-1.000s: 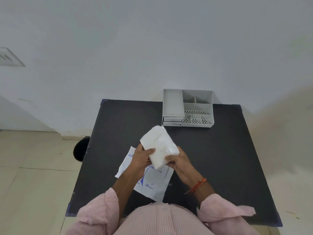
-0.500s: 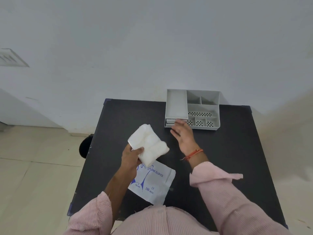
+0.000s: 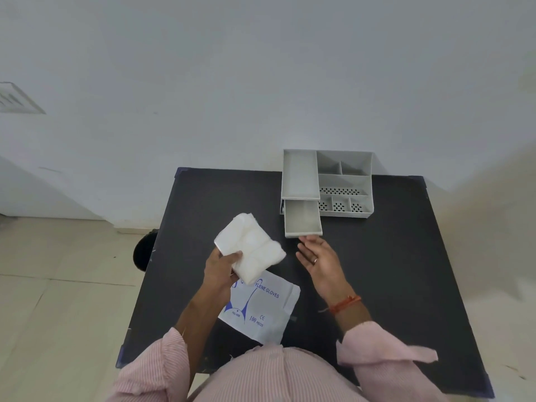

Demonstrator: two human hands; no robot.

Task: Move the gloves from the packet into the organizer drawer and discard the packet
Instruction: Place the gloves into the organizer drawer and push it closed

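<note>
White and soft, the folded stack of gloves (image 3: 250,250) sits in my left hand (image 3: 219,269), thumb on top and fingers curled underneath, lifted above the black table (image 3: 377,271) a little left of centre. My right hand (image 3: 317,256) holds nothing: it is spread palm-up with the fingers relaxed, its fingertips just short of the front edge of the drawer (image 3: 303,220). I cannot quite tell whether the nearest fingertip touches that edge or only comes close to it.

That drawer is pulled out toward me from the lower left of the grey organizer (image 3: 343,181), which stands at the far edge of the table against the wall (image 3: 261,68). I see nothing inside the drawer. Beside and behind it the organizer's upper tray and small compartments, some with perforated floors, also look bare.

Flat on the table below my left hand lies the packet (image 3: 266,309), white with blue print reading "GLOVES" and "100 pieces", partly hidden by my forearm. My sleeves (image 3: 385,355) are pink striped, and an orange thread band (image 3: 345,303) circles my right wrist.
</note>
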